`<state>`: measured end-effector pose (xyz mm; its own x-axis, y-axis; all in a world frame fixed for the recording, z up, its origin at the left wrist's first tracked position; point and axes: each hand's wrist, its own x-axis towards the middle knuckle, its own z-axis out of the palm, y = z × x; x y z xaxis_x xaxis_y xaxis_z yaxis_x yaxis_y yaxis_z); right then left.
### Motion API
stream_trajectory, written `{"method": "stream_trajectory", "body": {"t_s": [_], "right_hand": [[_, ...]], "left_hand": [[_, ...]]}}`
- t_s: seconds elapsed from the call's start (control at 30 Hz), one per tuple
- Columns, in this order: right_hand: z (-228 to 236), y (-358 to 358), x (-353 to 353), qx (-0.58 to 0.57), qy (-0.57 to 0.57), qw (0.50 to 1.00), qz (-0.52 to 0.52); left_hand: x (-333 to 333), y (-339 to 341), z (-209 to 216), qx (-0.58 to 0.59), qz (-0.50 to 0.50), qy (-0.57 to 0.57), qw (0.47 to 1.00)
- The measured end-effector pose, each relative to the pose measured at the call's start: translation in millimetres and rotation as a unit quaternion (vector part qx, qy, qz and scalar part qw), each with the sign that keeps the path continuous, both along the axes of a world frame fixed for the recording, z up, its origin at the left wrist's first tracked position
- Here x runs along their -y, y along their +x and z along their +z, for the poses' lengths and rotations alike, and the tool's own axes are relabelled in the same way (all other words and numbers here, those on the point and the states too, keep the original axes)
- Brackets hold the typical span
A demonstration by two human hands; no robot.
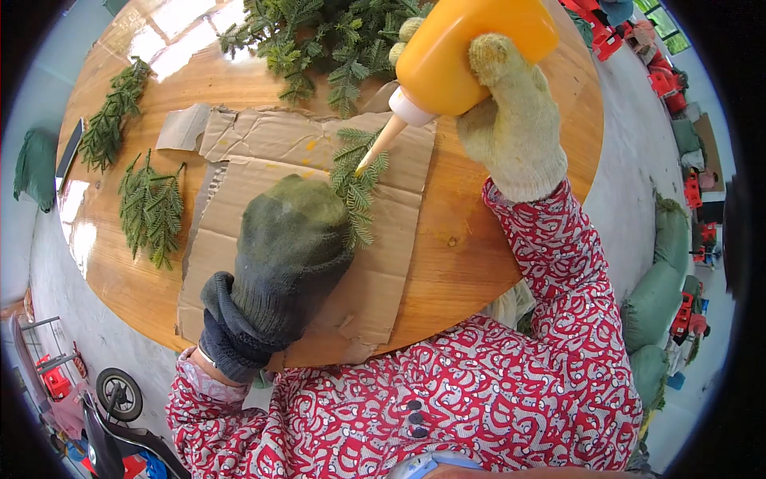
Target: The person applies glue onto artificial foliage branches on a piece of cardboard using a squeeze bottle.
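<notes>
My left hand (pixel 291 247), in a dark green glove, presses down on a green artificial fir sprig (pixel 357 180) lying on a sheet of crumpled brown cardboard (pixel 383 263). In my right hand (pixel 515 120), which wears a pale yellowish glove, is an orange squeeze bottle (pixel 463 52), tipped down to the left. Its cream nozzle (pixel 381 142) touches the upper part of the sprig. Small orange glue spots mark the cardboard near the sprig.
The cardboard lies on a round wooden table (pixel 479 247). A heap of fir sprigs (pixel 319 40) sits at the far side, and loose sprigs (pixel 152 207) lie at the left. Green sacks (pixel 662 287) and red objects stand on the floor at the right; a wheel (pixel 120 393) is at lower left.
</notes>
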<state>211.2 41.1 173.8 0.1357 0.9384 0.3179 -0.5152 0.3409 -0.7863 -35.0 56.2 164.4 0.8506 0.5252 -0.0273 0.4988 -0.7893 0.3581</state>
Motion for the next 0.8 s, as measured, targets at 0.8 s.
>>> {"method": "stream_trajectory", "body": {"t_s": [0.8], "right_hand": [[-11.9,7.4,-2.5,0.103,-0.003,0.99,-0.092]], "left_hand": [[0.4,-13.4,-27.8,0.148,-0.042,0.069,0.986]]}}
